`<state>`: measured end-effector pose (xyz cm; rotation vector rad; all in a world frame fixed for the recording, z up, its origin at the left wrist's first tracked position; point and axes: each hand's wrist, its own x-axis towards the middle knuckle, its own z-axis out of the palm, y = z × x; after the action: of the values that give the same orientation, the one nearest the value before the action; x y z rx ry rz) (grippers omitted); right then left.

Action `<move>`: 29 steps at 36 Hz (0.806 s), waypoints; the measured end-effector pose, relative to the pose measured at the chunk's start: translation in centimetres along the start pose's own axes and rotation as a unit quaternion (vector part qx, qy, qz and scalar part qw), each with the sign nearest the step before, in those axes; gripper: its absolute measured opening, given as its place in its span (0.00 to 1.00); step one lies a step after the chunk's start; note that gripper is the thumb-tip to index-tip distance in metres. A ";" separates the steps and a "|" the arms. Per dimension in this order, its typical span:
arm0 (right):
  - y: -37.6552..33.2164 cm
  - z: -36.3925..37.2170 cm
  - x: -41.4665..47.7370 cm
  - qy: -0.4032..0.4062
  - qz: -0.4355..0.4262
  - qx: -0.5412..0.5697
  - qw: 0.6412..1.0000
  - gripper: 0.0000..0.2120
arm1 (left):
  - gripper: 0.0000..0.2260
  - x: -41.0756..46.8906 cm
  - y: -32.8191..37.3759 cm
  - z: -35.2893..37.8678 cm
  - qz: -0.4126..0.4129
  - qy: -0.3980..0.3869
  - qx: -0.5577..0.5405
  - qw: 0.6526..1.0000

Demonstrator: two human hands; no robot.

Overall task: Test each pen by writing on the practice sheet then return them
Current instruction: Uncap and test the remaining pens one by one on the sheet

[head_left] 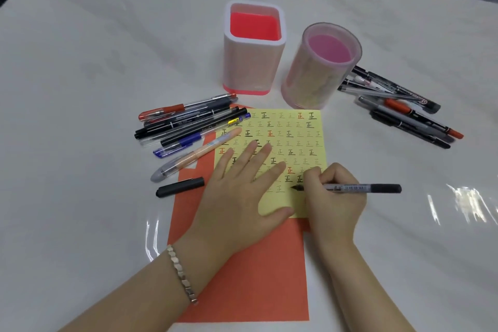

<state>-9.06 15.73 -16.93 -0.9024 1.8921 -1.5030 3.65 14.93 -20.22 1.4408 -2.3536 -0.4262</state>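
White glossy tabletop (80, 89) fills my view, with an orange sheet (242, 277) lying on it and the yellow practice sheet (296, 140) on top, marked with rows of written characters. I see the left hand (237, 197) flat on the yellow paper, its fingers (250, 151) straight and spread, gripping nothing. The right hand (334, 202) curls round a black pen (363, 188), tip on the sheet's lower rows. A black cap (180, 186) lies just left of the orange sheet.
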 end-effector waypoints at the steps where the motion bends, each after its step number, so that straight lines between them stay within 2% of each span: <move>1: 0.0 0.0 0.0 0.003 -0.003 0.000 1.000 0.20 | 0.29 0.0 0.0 0.0 -0.001 0.001 -0.001 1.000; 29: 0.7 0.3 0.2 -0.005 -0.038 -0.033 0.999 0.17 | 0.30 0.1 0.1 0.0 -0.009 0.014 -0.021 1.000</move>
<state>-9.05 15.52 -17.64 -1.0196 1.9297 -1.4844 3.53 14.89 -20.23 1.4409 -2.2976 -0.4539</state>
